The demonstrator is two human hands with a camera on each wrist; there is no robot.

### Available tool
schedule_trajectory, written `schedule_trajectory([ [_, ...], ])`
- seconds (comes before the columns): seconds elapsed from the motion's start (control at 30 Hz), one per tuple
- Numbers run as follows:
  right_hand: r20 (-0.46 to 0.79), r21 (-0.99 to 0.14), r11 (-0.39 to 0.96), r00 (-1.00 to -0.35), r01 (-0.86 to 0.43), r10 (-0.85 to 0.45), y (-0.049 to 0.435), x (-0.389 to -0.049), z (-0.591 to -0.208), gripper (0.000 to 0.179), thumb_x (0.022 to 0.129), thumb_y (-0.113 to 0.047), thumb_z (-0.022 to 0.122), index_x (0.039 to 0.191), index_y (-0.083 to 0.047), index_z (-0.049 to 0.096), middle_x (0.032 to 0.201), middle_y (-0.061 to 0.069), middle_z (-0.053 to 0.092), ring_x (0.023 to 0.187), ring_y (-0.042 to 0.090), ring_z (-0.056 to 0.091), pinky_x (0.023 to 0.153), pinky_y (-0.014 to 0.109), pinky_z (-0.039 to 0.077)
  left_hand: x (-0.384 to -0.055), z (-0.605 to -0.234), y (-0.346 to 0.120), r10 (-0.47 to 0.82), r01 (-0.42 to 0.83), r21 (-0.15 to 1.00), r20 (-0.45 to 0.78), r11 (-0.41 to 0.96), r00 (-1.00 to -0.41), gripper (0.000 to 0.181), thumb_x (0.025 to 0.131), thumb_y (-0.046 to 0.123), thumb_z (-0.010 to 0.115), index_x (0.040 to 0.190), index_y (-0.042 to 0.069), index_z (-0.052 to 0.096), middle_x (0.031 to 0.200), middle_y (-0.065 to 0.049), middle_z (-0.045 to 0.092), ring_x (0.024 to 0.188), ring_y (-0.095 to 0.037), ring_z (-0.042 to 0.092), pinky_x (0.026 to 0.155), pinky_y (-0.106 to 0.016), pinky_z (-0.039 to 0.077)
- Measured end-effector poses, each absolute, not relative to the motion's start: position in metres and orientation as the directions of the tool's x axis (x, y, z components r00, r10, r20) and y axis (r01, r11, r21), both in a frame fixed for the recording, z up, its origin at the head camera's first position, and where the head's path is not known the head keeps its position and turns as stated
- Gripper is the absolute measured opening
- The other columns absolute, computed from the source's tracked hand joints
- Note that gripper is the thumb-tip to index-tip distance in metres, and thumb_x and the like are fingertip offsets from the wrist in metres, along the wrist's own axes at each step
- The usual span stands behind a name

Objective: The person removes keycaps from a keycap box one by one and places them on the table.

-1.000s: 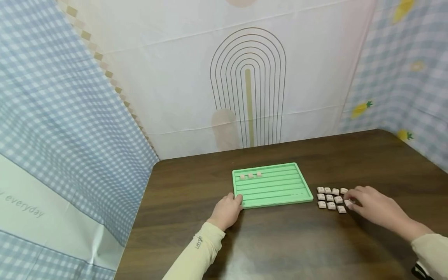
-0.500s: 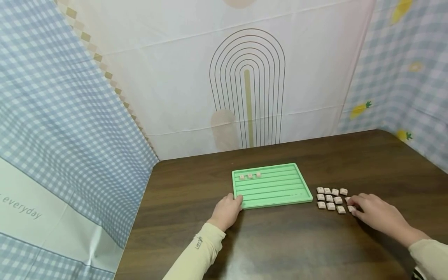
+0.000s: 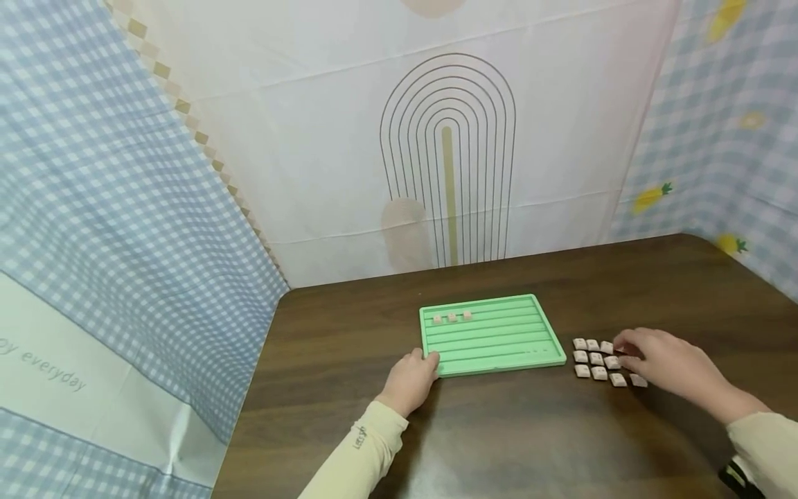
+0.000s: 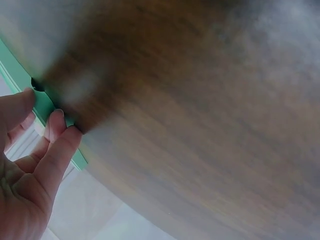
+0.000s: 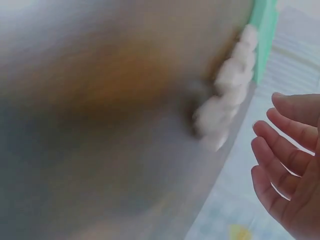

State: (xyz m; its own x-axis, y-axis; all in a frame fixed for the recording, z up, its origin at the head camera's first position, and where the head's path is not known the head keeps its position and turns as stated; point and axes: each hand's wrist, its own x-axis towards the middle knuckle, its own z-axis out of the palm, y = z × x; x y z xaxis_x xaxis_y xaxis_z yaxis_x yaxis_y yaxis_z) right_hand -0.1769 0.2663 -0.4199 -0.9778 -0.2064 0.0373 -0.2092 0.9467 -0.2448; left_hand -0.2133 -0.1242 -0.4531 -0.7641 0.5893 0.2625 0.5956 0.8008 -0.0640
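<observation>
A green ridged tray [image 3: 492, 367] lies on the dark wooden table. My left hand [image 3: 409, 380] pinches its near left corner; in the left wrist view the thumb and fingertips [image 4: 74, 134] are at the tray's edge [image 4: 45, 107]. To the right of the tray, several small cream blocks [image 3: 596, 358], shaped like keycaps, lie in short rows. My right hand [image 3: 663, 360] hovers at the right end of the rows, partly hiding a block there. In the right wrist view its fingers [image 5: 282, 145] are loosely curved and apart, with nothing between them.
Three more blocks [image 3: 451, 317] sit in the tray's back left row. The table [image 3: 524, 436] backs onto a hanging white cloth [image 3: 312, 152]. Blue checked cloth [image 3: 206, 229] hangs on the left and right.
My right hand has shifted a block toward me to the right end of the front row, left it there, and moved back toward the rear row. My left hand stays at the tray corner.
</observation>
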Motion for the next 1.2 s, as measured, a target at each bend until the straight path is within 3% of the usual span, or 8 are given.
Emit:
schedule_trajectory([
  [0.23,0.121,-0.270,0.914,-0.952,-0.303,-0.280,0.202,-0.221,-0.408,0.021,0.083,-0.020,0.066,0.102,-0.010,0.066,0.096,0.005,0.066,0.084,0.022,0.061,0.064,0.039,0.049,-0.212,-0.451,-0.124,0.588,0.592,-0.066,0.247,0.803,-0.770,0.018,0.086,0.022,0.064,0.086,0.011,0.051,0.072,-0.005,0.053,0.059,-0.018,0.055,0.052,-0.023,0.045],
  [0.47,0.079,-0.303,0.879,-0.929,-0.368,-0.362,0.126,-0.275,-0.422,0.026,0.085,-0.017,0.064,0.110,-0.007,0.063,0.107,0.011,0.063,0.100,0.032,0.057,0.076,0.045,0.049,-0.213,-0.455,-0.126,0.579,0.567,-0.128,0.265,0.814,-0.771,0.018,0.086,0.024,0.065,0.088,0.012,0.052,0.072,-0.005,0.054,0.058,-0.016,0.055,0.051,-0.023,0.045],
  [0.67,0.075,-0.319,0.888,-0.943,-0.330,-0.323,0.090,-0.295,-0.438,0.032,0.089,-0.014,0.060,0.118,-0.004,0.057,0.116,0.016,0.059,0.109,0.036,0.053,0.081,0.048,0.048,-0.214,-0.457,-0.124,0.587,0.571,-0.145,0.274,0.808,-0.762,0.018,0.086,0.025,0.064,0.088,0.012,0.052,0.072,-0.004,0.053,0.058,-0.016,0.055,0.050,-0.022,0.045],
  [0.77,0.074,-0.315,0.899,-0.953,-0.303,-0.295,0.081,-0.298,-0.446,0.028,0.090,-0.016,0.057,0.116,-0.005,0.058,0.114,0.015,0.060,0.108,0.035,0.053,0.083,0.048,0.048,-0.212,-0.457,-0.122,0.590,0.575,-0.142,0.273,0.806,-0.760,0.019,0.085,0.026,0.065,0.086,0.012,0.052,0.071,-0.003,0.053,0.058,-0.015,0.055,0.050,-0.023,0.045],
  [0.97,0.114,-0.253,0.920,-0.954,-0.299,-0.279,0.073,-0.299,-0.452,0.016,0.089,-0.013,0.059,0.103,-0.007,0.063,0.100,0.010,0.062,0.093,0.028,0.057,0.072,0.041,0.051,-0.211,-0.456,-0.121,0.595,0.571,-0.170,0.293,0.803,-0.749,0.019,0.085,0.026,0.066,0.087,0.013,0.053,0.071,-0.003,0.054,0.057,-0.015,0.055,0.050,-0.022,0.045],
  [1.2,0.131,-0.231,0.923,-0.950,-0.306,-0.282,0.069,-0.301,-0.452,0.017,0.089,-0.014,0.060,0.104,-0.007,0.064,0.100,0.010,0.063,0.092,0.027,0.058,0.074,0.039,0.051,-0.214,-0.457,-0.123,0.589,0.565,-0.170,0.274,0.808,-0.760,0.018,0.085,0.026,0.066,0.090,0.013,0.054,0.072,-0.003,0.055,0.059,-0.015,0.056,0.051,-0.022,0.046],
])
